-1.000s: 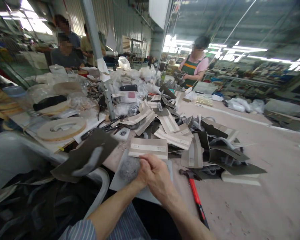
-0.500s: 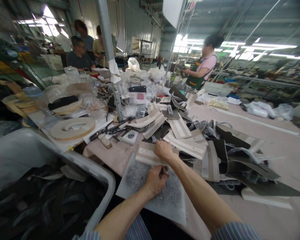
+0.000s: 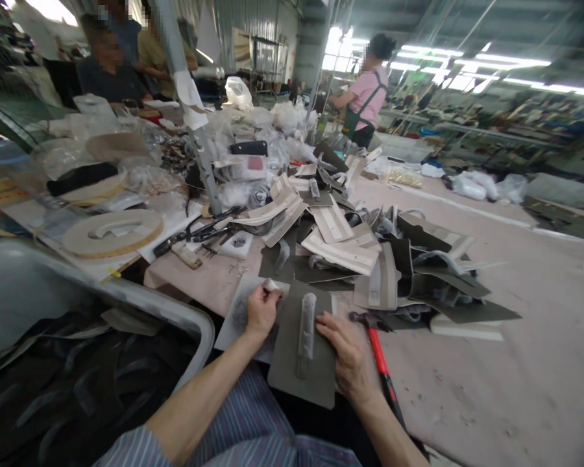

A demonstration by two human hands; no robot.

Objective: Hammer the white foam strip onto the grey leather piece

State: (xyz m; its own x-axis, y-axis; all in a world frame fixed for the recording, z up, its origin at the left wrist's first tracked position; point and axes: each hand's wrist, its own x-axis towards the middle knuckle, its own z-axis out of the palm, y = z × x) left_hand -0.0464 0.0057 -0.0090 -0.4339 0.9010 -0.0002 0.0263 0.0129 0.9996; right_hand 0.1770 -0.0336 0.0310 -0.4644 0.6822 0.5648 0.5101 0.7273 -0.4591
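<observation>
My left hand (image 3: 261, 310) pinches a small white object (image 3: 271, 284), perhaps a lump of chalk or a tool tip, above a grey board (image 3: 236, 318) smeared with dark dust. My right hand (image 3: 344, 355) rests flat, fingers apart, on a dark grey-green leather panel (image 3: 299, 363). That panel carries a pale raised strip (image 3: 307, 332) along its middle and lies partly over the board. Just right of my right hand is a red-handled hammer (image 3: 377, 353). A heap of dark and beige leather pieces (image 3: 350, 250) spreads beyond both hands.
A large bin (image 3: 126, 298) of dark scraps stands at my left. Cluttered tables hold scissors (image 3: 209, 227), a ring-shaped board (image 3: 111, 232) and plastic bags (image 3: 253, 123). A metal pole (image 3: 187, 97) rises there. Co-workers sit at upper left; one in a pink shirt (image 3: 365, 91) stands beyond.
The dark panel, earlier held up at left, now lies on the board under my right hand. The beige piece seen on the board is no longer there. My left hand moved left.
</observation>
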